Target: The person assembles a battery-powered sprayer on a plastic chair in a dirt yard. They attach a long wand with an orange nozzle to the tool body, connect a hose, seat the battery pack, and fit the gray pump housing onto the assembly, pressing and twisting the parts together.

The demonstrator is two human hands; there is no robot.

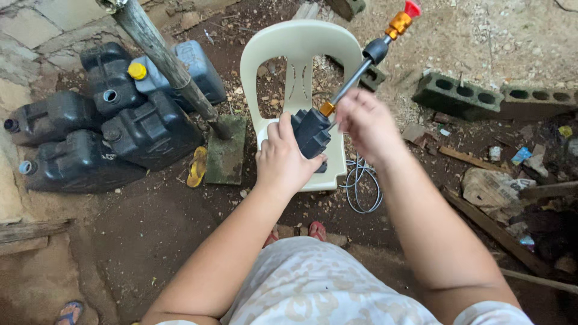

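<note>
Above a cream plastic chair (pixel 301 45), a spray gun (pixel 312 132) with a metal wand (pixel 355 75) is held up in both hands. The left hand (pixel 280 159) is wrapped around the dark grip; the fingers of the right hand (pixel 364 120) are closed about the brass joint where the wand meets the body, so fitting seems under way, with tightening apparently unfinished. The orange-and-red nozzle (pixel 402 19) is already mounted at the far tip. On the left, dark jugs (pixel 114 132) are stacked, one yellow-capped; any labels cannot be made out. A coiled hose (pixel 361 186) lies beside the chair.
</note>
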